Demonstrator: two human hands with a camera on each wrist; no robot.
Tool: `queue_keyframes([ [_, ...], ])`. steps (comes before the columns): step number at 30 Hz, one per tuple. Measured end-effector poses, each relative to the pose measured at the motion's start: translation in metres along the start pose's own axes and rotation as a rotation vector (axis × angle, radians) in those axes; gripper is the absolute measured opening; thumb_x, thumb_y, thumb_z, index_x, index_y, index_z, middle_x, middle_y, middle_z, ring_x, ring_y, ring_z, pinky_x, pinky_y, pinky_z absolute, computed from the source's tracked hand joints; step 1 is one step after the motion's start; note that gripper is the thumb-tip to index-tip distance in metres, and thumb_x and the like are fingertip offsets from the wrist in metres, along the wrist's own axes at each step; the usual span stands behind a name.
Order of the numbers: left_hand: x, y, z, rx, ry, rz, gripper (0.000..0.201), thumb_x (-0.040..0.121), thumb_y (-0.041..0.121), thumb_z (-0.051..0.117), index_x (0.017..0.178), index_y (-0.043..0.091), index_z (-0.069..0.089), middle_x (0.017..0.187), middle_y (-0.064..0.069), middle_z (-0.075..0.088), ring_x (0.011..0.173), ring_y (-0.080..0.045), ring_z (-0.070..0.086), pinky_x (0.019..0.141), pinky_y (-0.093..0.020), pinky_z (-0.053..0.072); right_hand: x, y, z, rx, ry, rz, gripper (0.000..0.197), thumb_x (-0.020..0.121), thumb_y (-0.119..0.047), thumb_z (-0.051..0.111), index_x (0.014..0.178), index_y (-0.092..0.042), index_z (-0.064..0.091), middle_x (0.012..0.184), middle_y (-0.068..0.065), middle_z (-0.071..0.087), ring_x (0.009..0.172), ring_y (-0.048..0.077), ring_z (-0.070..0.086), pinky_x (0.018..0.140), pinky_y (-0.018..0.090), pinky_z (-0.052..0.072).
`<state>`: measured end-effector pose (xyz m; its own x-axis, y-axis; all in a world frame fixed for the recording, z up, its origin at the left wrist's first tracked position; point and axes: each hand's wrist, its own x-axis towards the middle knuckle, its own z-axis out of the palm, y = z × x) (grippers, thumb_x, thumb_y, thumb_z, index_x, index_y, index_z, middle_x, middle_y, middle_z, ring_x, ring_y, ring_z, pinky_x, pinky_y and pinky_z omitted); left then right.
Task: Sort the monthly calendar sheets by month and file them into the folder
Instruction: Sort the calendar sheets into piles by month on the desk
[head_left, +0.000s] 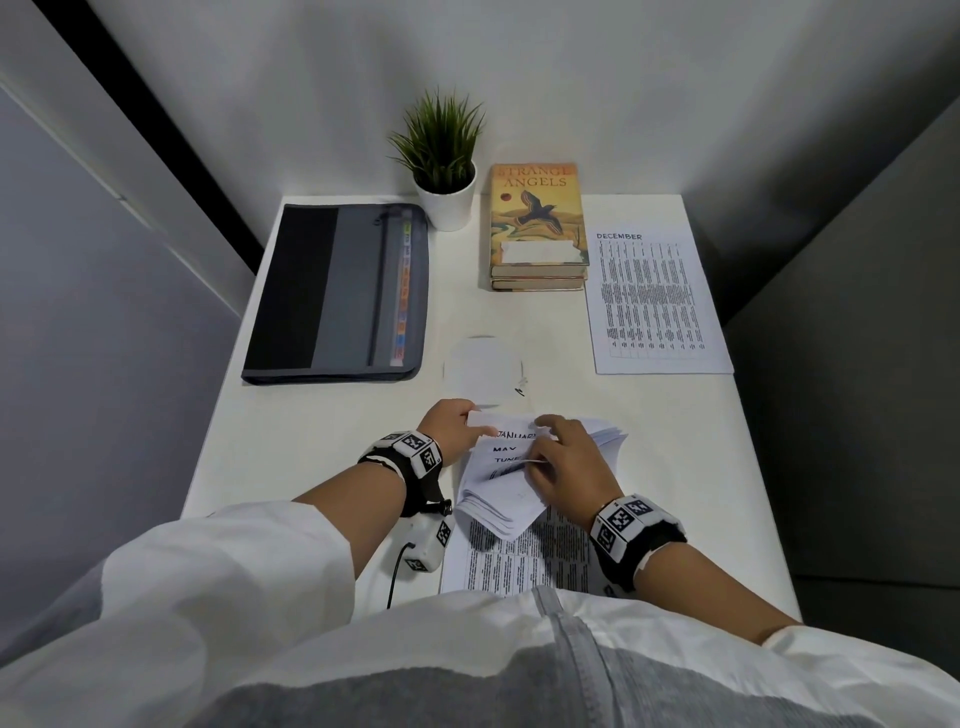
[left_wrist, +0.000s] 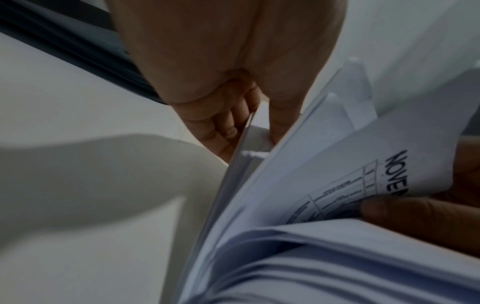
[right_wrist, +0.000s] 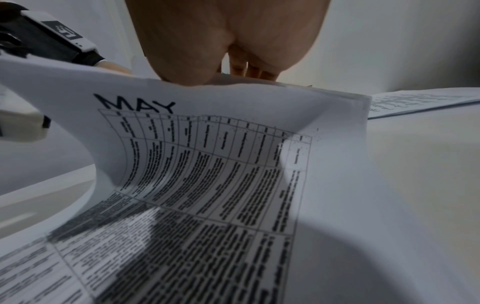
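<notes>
A stack of white calendar sheets (head_left: 511, 467) lies at the near middle of the white table (head_left: 322, 431), its top edges fanned so that January, May and June headings show. My left hand (head_left: 457, 426) pinches the upper left corner of the raised sheets (left_wrist: 259, 185). My right hand (head_left: 566, 467) curls over the stack's right side and holds sheets bent up; the May sheet (right_wrist: 207, 164) curves below it. A November sheet (left_wrist: 405, 172) shows in the left wrist view. The dark grey zip folder (head_left: 337, 291) lies shut at the far left. A December sheet (head_left: 652, 301) lies alone at the far right.
A potted green plant (head_left: 444, 171) stands at the back of the table. Two stacked books (head_left: 537, 228) lie beside it. A white mouse (head_left: 483, 366) sits in the table's middle. Grey walls close in on both sides.
</notes>
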<state>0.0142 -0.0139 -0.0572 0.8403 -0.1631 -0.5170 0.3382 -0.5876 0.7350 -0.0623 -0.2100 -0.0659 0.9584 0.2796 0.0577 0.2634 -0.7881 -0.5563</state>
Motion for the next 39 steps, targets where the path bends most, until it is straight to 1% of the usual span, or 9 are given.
queue_keyframes([
  [3, -0.0016, 0.0017, 0.0006, -0.012, -0.012, 0.001, 0.018, 0.082, 0.019, 0.076, 0.086, 0.006, 0.064, 0.080, -0.007, 0.064, 0.070, -0.017, 0.056, 0.059, -0.019, 0.042, 0.0011, -0.0015, -0.0014, -0.029, -0.008, -0.013, 0.004, 0.077, -0.013, 0.068, 0.080, -0.011, 0.066, 0.093, 0.007, 0.061, 0.090, 0.026, 0.053, 0.076, 0.036, 0.047],
  [6, -0.0016, 0.0019, -0.0037, 0.114, -0.003, -0.006, 0.025, 0.092, 0.024, 0.061, 0.073, 0.010, 0.051, 0.068, -0.003, 0.047, 0.062, -0.017, 0.043, 0.054, -0.024, 0.031, 0.0003, -0.0021, -0.0035, -0.031, -0.009, -0.006, 0.004, 0.077, -0.015, 0.067, 0.078, -0.012, 0.065, 0.083, 0.003, 0.057, 0.080, 0.025, 0.053, 0.068, 0.033, 0.045],
  [10, -0.0010, 0.0001, -0.0059, 0.126, 0.006, 0.006, 0.026, 0.092, 0.019, 0.060, 0.071, 0.007, 0.048, 0.067, -0.007, 0.042, 0.062, -0.019, 0.038, 0.056, -0.028, 0.028, -0.0005, -0.0019, -0.0040, 0.010, -0.038, 0.033, 0.007, 0.081, -0.019, 0.064, 0.081, -0.012, 0.067, 0.090, 0.004, 0.054, 0.069, 0.024, 0.053, 0.064, 0.030, 0.044],
  [14, -0.0014, 0.0013, -0.0018, 0.029, -0.002, 0.004, 0.019, 0.083, 0.018, 0.074, 0.086, 0.003, 0.063, 0.078, -0.016, 0.062, 0.069, -0.021, 0.052, 0.067, -0.028, 0.042, 0.0003, 0.0004, -0.0012, 0.005, -0.030, 0.041, 0.007, 0.080, -0.017, 0.064, 0.081, -0.010, 0.066, 0.116, 0.012, 0.057, 0.079, 0.027, 0.059, 0.072, 0.033, 0.048],
  [17, -0.0013, 0.0009, 0.0011, -0.004, 0.000, -0.001, 0.022, 0.079, 0.019, 0.078, 0.090, 0.006, 0.064, 0.090, -0.018, 0.067, 0.076, -0.022, 0.056, 0.076, -0.031, 0.047, 0.0005, 0.0008, 0.0009, -0.039, -0.006, -0.002, 0.005, 0.079, -0.015, 0.066, 0.081, -0.011, 0.066, 0.101, 0.008, 0.062, 0.088, 0.028, 0.053, 0.076, 0.038, 0.047],
  [23, 0.0005, -0.0009, -0.0039, 0.108, 0.011, -0.015, 0.025, 0.094, 0.021, 0.056, 0.075, 0.007, 0.049, 0.069, -0.007, 0.043, 0.068, -0.021, 0.041, 0.060, -0.029, 0.030, -0.0005, -0.0004, -0.0018, -0.051, 0.021, -0.002, 0.006, 0.078, -0.017, 0.066, 0.078, -0.011, 0.064, 0.080, 0.003, 0.056, 0.083, 0.024, 0.050, 0.070, 0.036, 0.046],
  [30, 0.0015, -0.0019, -0.0012, 0.052, 0.038, 0.026, 0.023, 0.084, 0.018, 0.074, 0.084, -0.004, 0.066, 0.060, -0.001, 0.048, 0.057, -0.015, 0.039, 0.056, -0.025, 0.033, 0.0007, -0.0010, -0.0030, -0.031, 0.018, 0.007, 0.006, 0.076, -0.014, 0.070, 0.080, -0.010, 0.067, 0.112, 0.012, 0.059, 0.085, 0.028, 0.055, 0.071, 0.035, 0.048],
  [34, -0.0004, -0.0004, 0.0007, -0.049, 0.019, -0.022, 0.010, 0.084, 0.016, 0.071, 0.086, 0.009, 0.064, 0.075, -0.013, 0.066, 0.063, -0.019, 0.047, 0.060, -0.025, 0.036, 0.0011, -0.0026, -0.0038, -0.081, 0.011, -0.005, 0.006, 0.077, -0.017, 0.069, 0.081, -0.012, 0.068, 0.089, 0.004, 0.061, 0.086, 0.026, 0.049, 0.072, 0.038, 0.047],
  [39, -0.0005, -0.0005, -0.0036, 0.081, 0.026, -0.015, 0.029, 0.093, 0.024, 0.059, 0.073, 0.007, 0.047, 0.068, -0.009, 0.043, 0.064, -0.021, 0.040, 0.060, -0.029, 0.030, 0.0003, -0.0031, -0.0067, -0.055, -0.005, 0.006, 0.006, 0.078, -0.017, 0.067, 0.079, -0.012, 0.066, 0.080, 0.003, 0.056, 0.079, 0.025, 0.051, 0.068, 0.036, 0.045],
])
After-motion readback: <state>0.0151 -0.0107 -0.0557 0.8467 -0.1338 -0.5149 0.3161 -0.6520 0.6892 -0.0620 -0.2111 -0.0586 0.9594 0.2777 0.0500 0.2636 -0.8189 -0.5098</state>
